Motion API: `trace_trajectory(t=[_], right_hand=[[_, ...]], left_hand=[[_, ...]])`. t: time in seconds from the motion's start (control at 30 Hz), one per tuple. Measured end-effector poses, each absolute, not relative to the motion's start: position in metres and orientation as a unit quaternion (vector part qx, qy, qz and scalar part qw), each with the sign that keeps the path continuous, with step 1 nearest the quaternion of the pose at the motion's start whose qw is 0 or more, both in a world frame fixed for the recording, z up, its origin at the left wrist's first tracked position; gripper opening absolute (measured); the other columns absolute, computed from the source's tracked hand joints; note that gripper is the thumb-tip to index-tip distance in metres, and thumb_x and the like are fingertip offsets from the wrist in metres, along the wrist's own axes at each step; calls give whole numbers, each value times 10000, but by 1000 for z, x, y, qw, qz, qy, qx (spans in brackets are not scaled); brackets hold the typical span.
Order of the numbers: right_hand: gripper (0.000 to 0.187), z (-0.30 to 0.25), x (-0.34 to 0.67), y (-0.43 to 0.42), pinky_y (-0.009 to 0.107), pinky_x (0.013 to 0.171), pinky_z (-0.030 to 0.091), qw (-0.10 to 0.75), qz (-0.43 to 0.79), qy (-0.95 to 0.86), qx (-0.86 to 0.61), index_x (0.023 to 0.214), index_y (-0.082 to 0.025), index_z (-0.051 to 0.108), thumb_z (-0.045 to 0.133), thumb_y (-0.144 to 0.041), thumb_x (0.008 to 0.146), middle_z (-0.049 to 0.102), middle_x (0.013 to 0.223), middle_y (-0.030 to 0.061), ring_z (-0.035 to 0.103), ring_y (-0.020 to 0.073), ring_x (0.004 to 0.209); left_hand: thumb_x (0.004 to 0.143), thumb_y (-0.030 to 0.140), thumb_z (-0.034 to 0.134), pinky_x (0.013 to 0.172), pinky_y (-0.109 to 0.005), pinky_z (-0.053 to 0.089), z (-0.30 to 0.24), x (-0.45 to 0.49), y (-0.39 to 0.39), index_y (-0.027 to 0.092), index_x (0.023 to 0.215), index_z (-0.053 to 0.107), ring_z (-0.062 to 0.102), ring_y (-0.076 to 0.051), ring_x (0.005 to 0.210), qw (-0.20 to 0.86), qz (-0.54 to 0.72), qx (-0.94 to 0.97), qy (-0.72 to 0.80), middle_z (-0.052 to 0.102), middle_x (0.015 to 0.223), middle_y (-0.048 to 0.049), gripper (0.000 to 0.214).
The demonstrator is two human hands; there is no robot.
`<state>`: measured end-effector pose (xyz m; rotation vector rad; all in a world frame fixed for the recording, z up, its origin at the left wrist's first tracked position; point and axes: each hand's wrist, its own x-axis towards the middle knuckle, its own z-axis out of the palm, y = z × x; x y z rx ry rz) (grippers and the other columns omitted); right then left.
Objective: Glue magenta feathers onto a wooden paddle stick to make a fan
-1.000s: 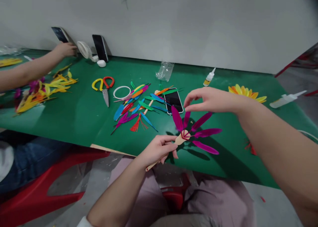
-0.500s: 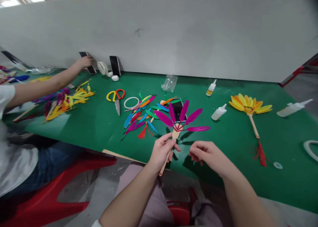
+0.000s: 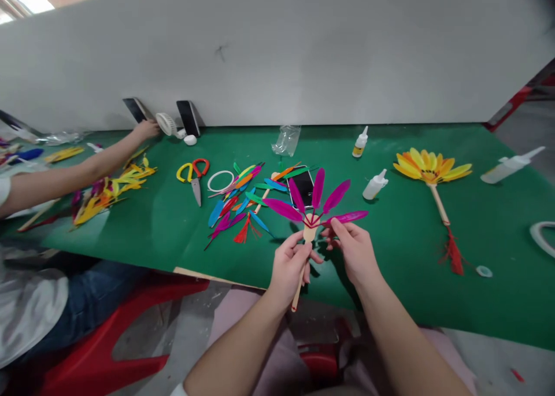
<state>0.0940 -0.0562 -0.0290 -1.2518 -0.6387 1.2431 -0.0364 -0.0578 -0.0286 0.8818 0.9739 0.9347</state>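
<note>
My left hand (image 3: 291, 264) is closed around a wooden stick (image 3: 299, 285) that carries a fan of several magenta feathers (image 3: 318, 198) at its top. My right hand (image 3: 353, 249) sits just right of the stick's head, fingers curled, its fingertips touching the lowest right feather (image 3: 347, 217). Both hands hover over the near edge of the green table (image 3: 390, 234). Beyond the fan lie a black phone (image 3: 302, 185) and a heap of loose coloured feathers (image 3: 243, 196).
Two white glue bottles (image 3: 373, 185) (image 3: 359, 142), a finished yellow feather fan (image 3: 429, 170), scissors (image 3: 193, 175), a white ring (image 3: 220, 180) and a plastic bag (image 3: 286, 139) lie on the table. A co-worker's arm (image 3: 78, 167) reaches toward a leaning phone (image 3: 134, 110). A red stool (image 3: 108, 321) stands left.
My right hand came down from above the feathers, dropped beside the stick, then rose to touch the lowest right feather. The view shifted upward and the fan was raised slightly.
</note>
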Motion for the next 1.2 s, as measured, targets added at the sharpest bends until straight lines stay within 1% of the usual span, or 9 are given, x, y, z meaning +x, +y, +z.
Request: trace_trajectory(t=[0.1, 0.2, 0.5, 0.93, 1.2], right_hand=[[283, -29, 94, -54, 226, 467, 431, 605, 517, -257, -548, 708, -158, 640, 633, -438, 665, 616, 615, 26, 512, 94, 508], [296, -30, 95, -52, 200, 453, 431, 611, 503, -253, -557, 677, -139, 635, 646, -434, 650, 604, 574, 16, 513, 78, 481], [261, -31, 97, -52, 186, 468, 449, 612, 486, -268, -564, 633, -157, 618, 655, -415, 642, 593, 545, -11, 523, 69, 477], [249, -35, 98, -52, 190, 479, 449, 613, 480, -278, -563, 627, -159, 611, 650, -403, 655, 590, 537, -16, 524, 69, 477], [237, -34, 97, -54, 185, 486, 434, 628, 481, -272, -548, 606, -159, 598, 645, -383, 667, 585, 538, -25, 510, 63, 481]], left_hand=[[740, 338, 574, 253, -141, 247, -30, -35, -58, 89, 1060, 498, 387, -36, 258, 692, 416, 398, 437, 619, 569, -4, 413], [737, 338, 574, 245, -141, 236, -29, -34, -59, 88, 1047, 502, 380, -38, 251, 693, 411, 400, 437, 619, 567, -6, 405], [738, 335, 571, 254, -140, 223, -29, -35, -59, 86, 1042, 510, 378, -35, 251, 707, 400, 402, 421, 613, 554, -5, 397], [739, 321, 575, 258, -139, 217, -30, -36, -59, 78, 1055, 506, 379, -34, 251, 715, 400, 397, 413, 606, 551, -4, 405], [747, 330, 565, 260, -139, 227, -29, -36, -59, 80, 1054, 508, 383, -37, 253, 714, 388, 407, 417, 608, 547, -9, 401]])
